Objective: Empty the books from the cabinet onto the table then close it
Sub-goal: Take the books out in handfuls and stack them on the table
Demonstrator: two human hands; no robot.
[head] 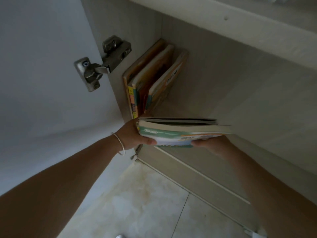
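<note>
both hands (133,133) gripping books (181,133), print unreadable

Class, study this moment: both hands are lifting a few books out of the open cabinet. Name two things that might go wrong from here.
1. The held books are gripped only at their ends by the left hand and right hand; the gaping top one may slide off.
2. The leaning books against the cabinet wall could topple flat, having no support on their right.

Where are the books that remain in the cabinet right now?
In the head view, the remaining books stand leaning against the cabinet's left wall, just right of the door hinge, above the books held in both hands.
</note>
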